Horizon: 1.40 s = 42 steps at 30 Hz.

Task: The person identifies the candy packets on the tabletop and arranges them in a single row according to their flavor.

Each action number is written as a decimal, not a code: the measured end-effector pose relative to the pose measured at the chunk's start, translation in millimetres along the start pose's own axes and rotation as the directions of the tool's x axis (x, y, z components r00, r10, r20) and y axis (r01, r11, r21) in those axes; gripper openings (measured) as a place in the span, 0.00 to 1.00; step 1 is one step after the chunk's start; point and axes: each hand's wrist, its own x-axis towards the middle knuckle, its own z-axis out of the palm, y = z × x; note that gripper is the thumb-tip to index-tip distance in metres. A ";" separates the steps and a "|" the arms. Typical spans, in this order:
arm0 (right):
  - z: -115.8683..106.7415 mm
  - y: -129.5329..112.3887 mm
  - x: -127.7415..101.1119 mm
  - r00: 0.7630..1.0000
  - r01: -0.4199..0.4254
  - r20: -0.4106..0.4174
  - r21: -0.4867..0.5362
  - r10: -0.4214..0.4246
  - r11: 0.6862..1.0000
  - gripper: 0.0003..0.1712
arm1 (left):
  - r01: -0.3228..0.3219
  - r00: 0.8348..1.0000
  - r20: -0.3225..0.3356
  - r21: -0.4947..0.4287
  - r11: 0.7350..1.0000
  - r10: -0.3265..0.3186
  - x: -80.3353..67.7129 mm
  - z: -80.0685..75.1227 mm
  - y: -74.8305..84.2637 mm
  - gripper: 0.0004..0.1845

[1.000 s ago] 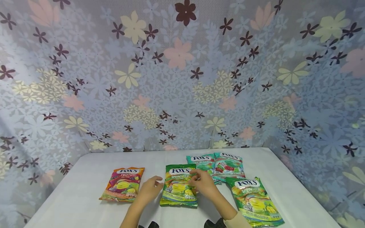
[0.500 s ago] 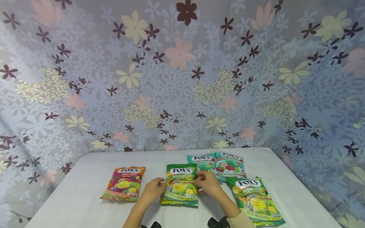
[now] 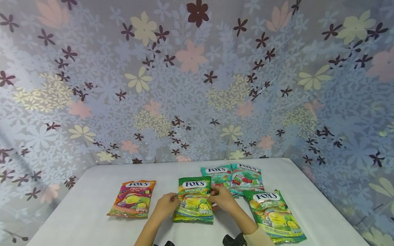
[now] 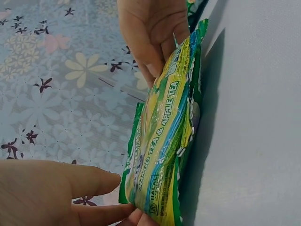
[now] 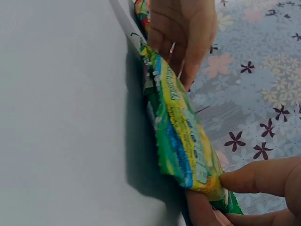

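fingers of both my left hand (image 3: 167, 205) and right hand (image 3: 222, 198) now pinch the spring tea bag (image 3: 194, 201) by its edges, no longer just touching it.

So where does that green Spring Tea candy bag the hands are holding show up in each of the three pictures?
Head view: the Spring Tea bag lies low and centre on the white table, between both hands.
Left wrist view: the bag runs down the middle, seen edge-on.
Right wrist view: the bag slants across the centre, also edge-on.
Shared landmark: the left hand and right hand pinching its two sides.
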 end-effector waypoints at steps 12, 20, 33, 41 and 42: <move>-5.0 1.6 1.4 0.999 -0.019 0.032 0.080 0.016 0.997 0.36 | 0.073 0.996 0.049 -0.091 0.993 -0.069 1.4 3.7 0.8 0.23; -15.5 -2.8 0.5 0.999 0.010 0.034 0.094 -0.014 0.996 0.33 | 0.066 0.997 0.052 -0.148 0.987 -0.059 -0.2 6.8 4.9 0.22; -48.9 -15.2 -6.0 0.989 0.072 0.127 0.071 -0.081 0.995 0.27 | -0.039 0.999 0.024 -0.310 0.950 0.049 -5.6 6.7 16.4 0.22; -55.6 -22.2 -6.0 0.989 0.054 0.128 0.108 -0.068 0.993 0.27 | -0.084 0.995 0.013 -0.361 0.929 0.095 -4.2 4.2 19.3 0.24; -56.0 -22.3 -6.0 0.989 0.054 0.130 0.108 -0.068 0.993 0.29 | -0.089 0.995 0.014 -0.365 0.927 0.101 -4.2 4.0 19.4 0.25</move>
